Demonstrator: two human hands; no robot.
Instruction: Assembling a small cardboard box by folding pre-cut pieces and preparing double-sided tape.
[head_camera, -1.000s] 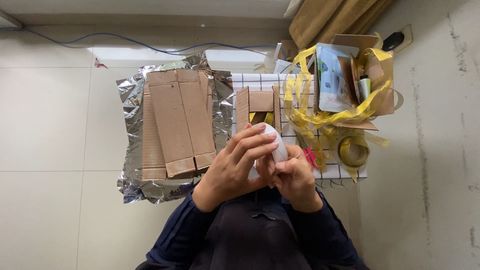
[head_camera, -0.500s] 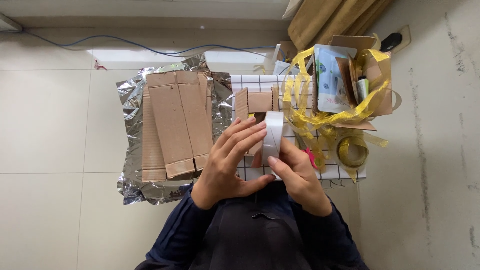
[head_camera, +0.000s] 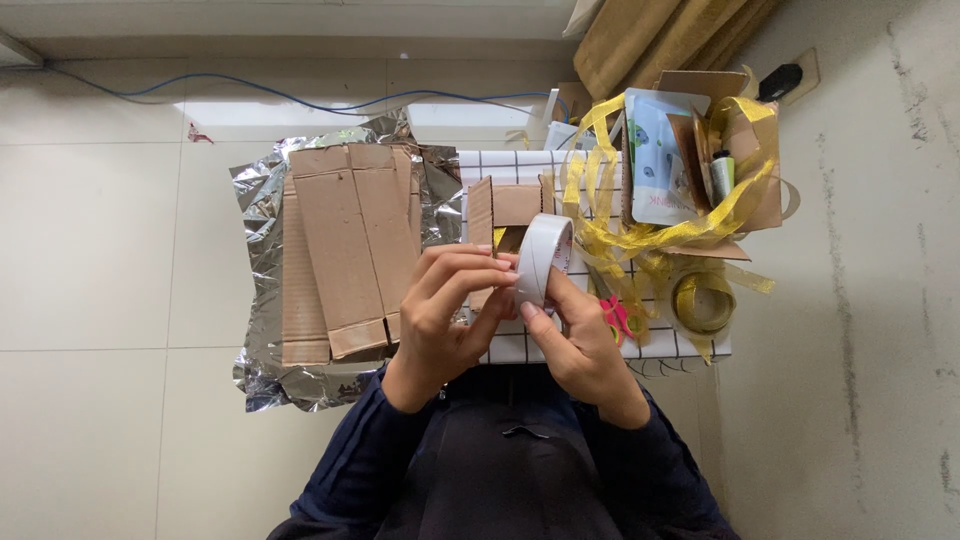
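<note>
A white roll of tape (head_camera: 543, 258) stands on edge between both hands, above my lap. My left hand (head_camera: 446, 312) curls around its left side, fingertips pinching at the rim. My right hand (head_camera: 580, 345) supports the roll from below and the right, thumb against its edge. Just beyond the roll sits a small open cardboard box (head_camera: 507, 213) on a white board with a black grid (head_camera: 520, 345).
Flattened cardboard pieces (head_camera: 340, 250) lie on crumpled silver foil (head_camera: 262, 290) to the left. Tangled yellow ribbon (head_camera: 650, 235), a ribbon roll (head_camera: 702, 302), pink scissors (head_camera: 618, 318) and a cardboard box of packets (head_camera: 700, 150) crowd the right. A blue cable (head_camera: 250, 90) runs along the far floor.
The tape roll has turned from showing its rounded face to standing edge-on, and my fingers have shifted around its rim. My arms stay in the same place.
</note>
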